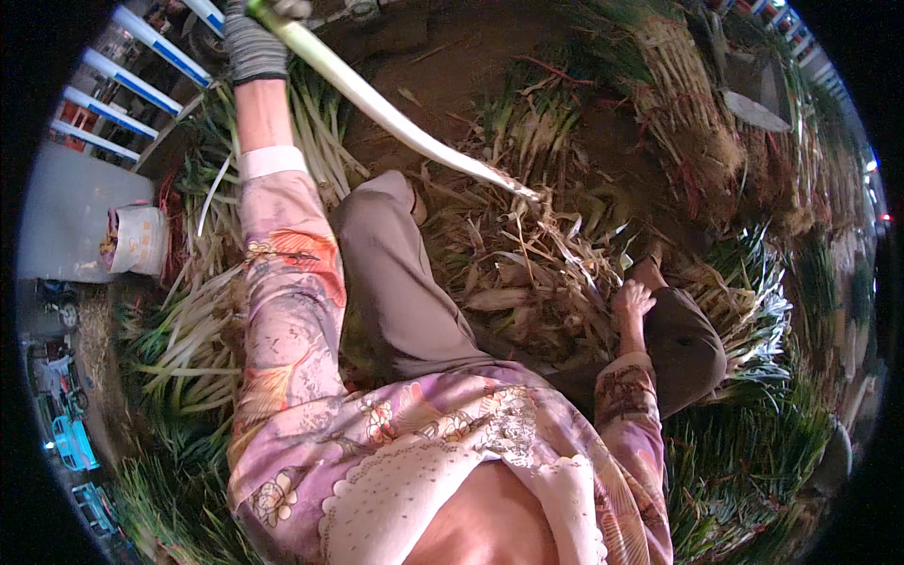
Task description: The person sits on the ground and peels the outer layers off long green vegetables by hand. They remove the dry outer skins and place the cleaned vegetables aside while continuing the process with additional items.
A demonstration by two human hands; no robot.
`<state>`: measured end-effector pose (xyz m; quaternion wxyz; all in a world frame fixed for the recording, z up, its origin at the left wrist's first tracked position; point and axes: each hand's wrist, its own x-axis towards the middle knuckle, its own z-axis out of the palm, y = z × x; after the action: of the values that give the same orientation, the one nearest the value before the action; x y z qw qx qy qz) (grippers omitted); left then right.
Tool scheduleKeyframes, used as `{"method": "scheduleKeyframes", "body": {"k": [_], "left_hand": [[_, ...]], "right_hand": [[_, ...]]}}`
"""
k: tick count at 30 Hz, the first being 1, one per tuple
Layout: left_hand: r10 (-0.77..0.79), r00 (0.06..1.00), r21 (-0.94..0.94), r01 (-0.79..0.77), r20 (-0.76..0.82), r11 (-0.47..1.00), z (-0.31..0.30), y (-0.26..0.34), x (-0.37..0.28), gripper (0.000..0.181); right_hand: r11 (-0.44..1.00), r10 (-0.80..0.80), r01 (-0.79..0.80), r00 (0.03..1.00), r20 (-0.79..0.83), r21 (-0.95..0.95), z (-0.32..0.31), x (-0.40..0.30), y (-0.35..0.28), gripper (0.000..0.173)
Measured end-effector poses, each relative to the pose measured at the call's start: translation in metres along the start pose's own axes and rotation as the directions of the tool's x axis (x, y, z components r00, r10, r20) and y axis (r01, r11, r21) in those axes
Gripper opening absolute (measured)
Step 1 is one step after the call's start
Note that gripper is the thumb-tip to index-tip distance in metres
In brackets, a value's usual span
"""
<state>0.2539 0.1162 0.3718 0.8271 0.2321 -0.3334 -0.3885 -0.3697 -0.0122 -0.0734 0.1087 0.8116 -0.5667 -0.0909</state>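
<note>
My left hand (258, 44), in a grey striped knit glove, is raised at the top edge of the view and closed around the green part of a long Welsh onion (406, 134). Its white shank slants down to the right, and its root end hangs over a heap of dry, peeled onion leaves (515, 275). Part of the glove is cut off by the frame. My bare right hand (633, 302) is low beside my right knee, at the heap's right edge. Its fingers look curled; whether they pinch a leaf is unclear.
Loose onions with white stalks (201, 339) lie along my left side. Several tied bundles (688, 92) stand at the upper right, with more green tops (741, 452) at lower right. A white bag (139, 240) and blue-and-white rails (134, 113) are at the left.
</note>
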Motion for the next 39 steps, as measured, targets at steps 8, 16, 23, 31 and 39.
{"method": "scheduleKeyframes", "body": {"k": [8, 16, 23, 31, 39], "left_hand": [[0.101, 0.952, -0.126, -0.067, 0.289, 0.99, 0.008, -0.106, -0.026, 0.041], [0.053, 0.996, -0.064, -0.058, -0.075, 0.996, 0.004, -0.168, -0.039, 0.04], [-0.076, 0.995, -0.345, 0.092, 0.061, 0.934, -0.012, -0.174, -0.043, 0.056], [-0.067, 0.995, -0.365, 0.033, -0.08, 0.93, 0.019, -0.191, -0.056, 0.063], [-0.096, 0.987, -0.51, 0.15, 0.132, 0.847, 0.019, -0.199, -0.052, 0.066]], "right_hand": [[0.13, -0.278, 0.31, 0.923, -0.265, 0.942, -0.351, 0.018, -0.116, 0.047], [0.357, -0.278, 0.428, 0.897, -0.343, 0.83, -0.31, 0.022, -0.194, 0.03], [0.273, -0.277, 0.325, 0.928, -0.25, 0.905, -0.286, 0.02, -0.211, 0.035], [0.054, -0.279, 0.395, 0.888, -0.366, 0.917, -0.309, 0.041, -0.216, 0.036], [0.066, -0.299, 0.229, 0.933, -0.2, 0.971, -0.262, 0.022, -0.197, 0.041]]}}
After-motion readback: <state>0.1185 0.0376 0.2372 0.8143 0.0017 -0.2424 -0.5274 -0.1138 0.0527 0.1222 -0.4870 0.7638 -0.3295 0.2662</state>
